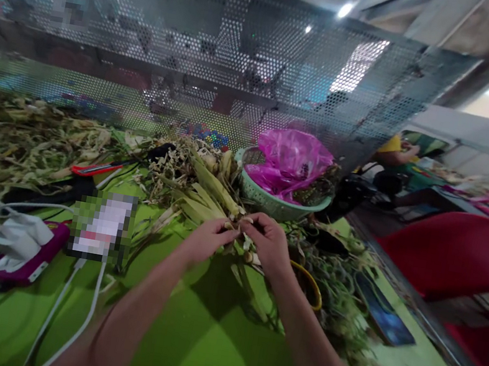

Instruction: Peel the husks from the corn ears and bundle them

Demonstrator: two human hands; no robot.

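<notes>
My left hand (208,240) and my right hand (267,240) meet over the middle of the green table, fingertips pinched close together. Between them is a small pale piece that looks like dried corn husk, partly covered by the fingers. Just beyond, long yellow-green corn husks (206,198) lie in a bundle pointing toward the hands. A yellow ring-shaped object (309,286) shows beside my right forearm, partly hidden by it.
A pale green basket (269,203) holds a pink plastic bag (294,157). Dried husks (34,140) are heaped at left, near a red cutter (95,169), a charging phone (105,221) and a purple power strip (30,259). Dried greenery (342,295) and a dark blue packet (385,309) lie right.
</notes>
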